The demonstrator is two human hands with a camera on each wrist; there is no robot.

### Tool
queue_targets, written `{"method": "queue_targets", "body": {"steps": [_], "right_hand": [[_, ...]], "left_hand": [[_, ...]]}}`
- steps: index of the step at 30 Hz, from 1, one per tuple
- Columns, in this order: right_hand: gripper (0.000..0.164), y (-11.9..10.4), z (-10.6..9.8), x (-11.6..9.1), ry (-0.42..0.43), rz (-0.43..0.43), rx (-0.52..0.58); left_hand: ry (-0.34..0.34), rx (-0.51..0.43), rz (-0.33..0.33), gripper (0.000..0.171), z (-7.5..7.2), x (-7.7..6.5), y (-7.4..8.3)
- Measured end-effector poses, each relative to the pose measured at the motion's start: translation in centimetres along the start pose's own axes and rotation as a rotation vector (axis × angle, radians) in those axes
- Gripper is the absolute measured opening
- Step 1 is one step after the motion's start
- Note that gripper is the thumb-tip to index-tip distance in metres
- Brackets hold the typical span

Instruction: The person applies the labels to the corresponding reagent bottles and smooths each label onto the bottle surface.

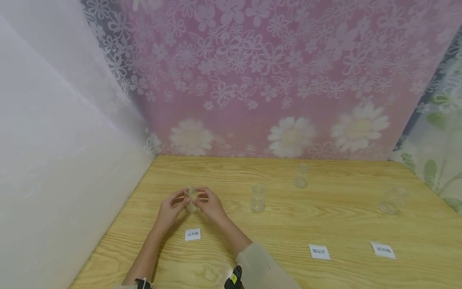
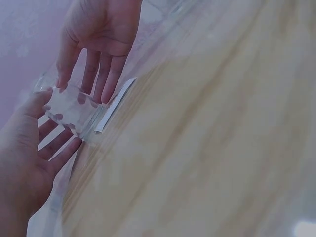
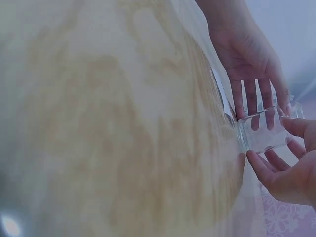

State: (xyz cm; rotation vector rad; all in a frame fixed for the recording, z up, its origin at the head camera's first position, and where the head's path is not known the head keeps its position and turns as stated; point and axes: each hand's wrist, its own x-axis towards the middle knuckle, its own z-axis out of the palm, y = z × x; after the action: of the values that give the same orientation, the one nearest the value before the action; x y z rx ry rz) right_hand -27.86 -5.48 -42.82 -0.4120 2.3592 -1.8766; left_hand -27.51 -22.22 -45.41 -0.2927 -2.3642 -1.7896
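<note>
A clear glass reagent bottle (image 1: 193, 197) stands upright at the left part of the table, between both hands. My left hand (image 1: 169, 210) holds it from the left, and my right hand (image 1: 212, 206) holds it from the right. Thumbs lie on the near side and the other fingers wrap behind, seen through the glass in both wrist views. The bottle's base (image 2: 89, 129) is at the tabletop in the left wrist view. Close in front of the bottle lies a white paper label (image 1: 193, 234) with printed characters.
To the right stand three more clear glass bottles: one near the middle (image 1: 258, 198), one farther back (image 1: 300, 176) and one at far right (image 1: 392, 200). Two more labels, a left one (image 1: 319, 252) and a right one (image 1: 383, 250), lie at the front right. A white wall (image 1: 72, 160) borders the left.
</note>
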Motion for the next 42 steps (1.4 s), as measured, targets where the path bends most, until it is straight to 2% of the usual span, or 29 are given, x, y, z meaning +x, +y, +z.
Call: {"method": "queue_targets", "body": {"steps": [11, 20, 23, 27, 30, 32, 34, 37, 40, 42], "right_hand": [[0.041, -0.1, -0.1, -1.4, 0.026, 0.016, -0.008], [0.041, -0.1, -0.3, -2.1, 0.033, 0.017, -0.031], [0.044, -0.3, -0.4, -2.4, 0.053, 0.013, -0.036], [0.044, -0.8, -0.7, -3.0, 0.13, -0.002, -0.038], [0.037, -1.1, -1.1, -3.7, 0.159, -0.041, -0.051], [0.031, -1.1, -1.4, -4.2, 0.14, -0.071, -0.079], [0.024, -0.9, -1.7, -4.7, 0.089, -0.097, -0.12], [0.017, -0.6, -2.1, -5.3, 0.0, -0.115, -0.184], [0.016, -0.2, -2.5, -5.7, -0.094, -0.134, -0.221], [0.016, 0.1, -2.7, -5.9, -0.149, -0.145, -0.24]], "left_hand": [[-0.038, -0.007, -0.026, 0.045, 0.2, -0.9, 0.4], [-0.068, -0.001, -0.026, 0.045, 0.5, -1.3, 0.6], [-0.074, 0.009, -0.004, 0.047, 0.5, -1.4, 0.6], [-0.023, 0.041, 0.043, 0.047, 0.6, -1.7, 0.8], [0.06, 0.1, 0.064, 0.033, 0.6, -2.0, 1.1], [0.079, 0.148, 0.074, 0.019, 0.5, -2.3, 1.2], [0.033, 0.198, 0.086, 0.01, 0.4, -2.7, 1.3], [-0.118, 0.247, 0.102, 0.005, 0.2, -3.2, 1.3], [-0.263, 0.296, 0.118, 0.01, -0.1, -3.6, 1.5], [-0.326, 0.327, 0.116, 0.015, -0.3, -3.8, 1.7]]}}
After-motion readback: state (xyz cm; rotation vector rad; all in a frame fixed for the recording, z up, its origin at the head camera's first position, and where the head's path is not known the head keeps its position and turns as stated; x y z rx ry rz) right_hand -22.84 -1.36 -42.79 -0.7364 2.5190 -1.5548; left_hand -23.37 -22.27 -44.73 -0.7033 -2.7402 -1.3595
